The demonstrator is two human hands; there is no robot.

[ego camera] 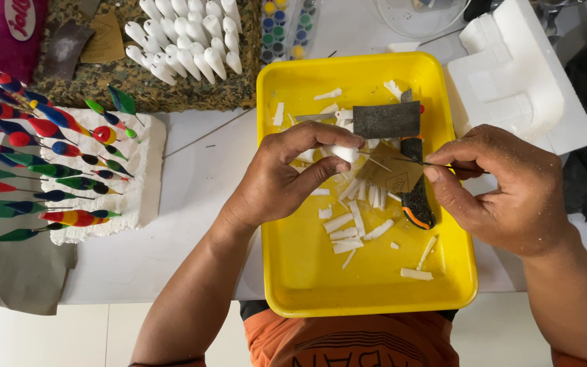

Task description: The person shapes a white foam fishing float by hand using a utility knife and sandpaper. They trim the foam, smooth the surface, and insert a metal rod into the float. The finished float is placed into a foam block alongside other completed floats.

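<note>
My left hand (287, 173) pinches a small white tapered float body (343, 153) over a yellow tray (293, 272). My right hand (504, 187) holds a thin wire rod (402, 162) whose tip points at the white piece's end. Beneath them in the tray lie a black-and-orange utility knife (416, 200), a dark sandpaper sheet (386, 119), a brown sandpaper scrap (392, 175) and several white shavings (348, 231).
A white foam block (145, 170) at left bristles with several painted striped floats (56, 146). Behind it, several unpainted white cone shapes (185, 37) stand on a rough mat. Paint pots (283, 24) sit at the back, white foam packing (511, 75) at right.
</note>
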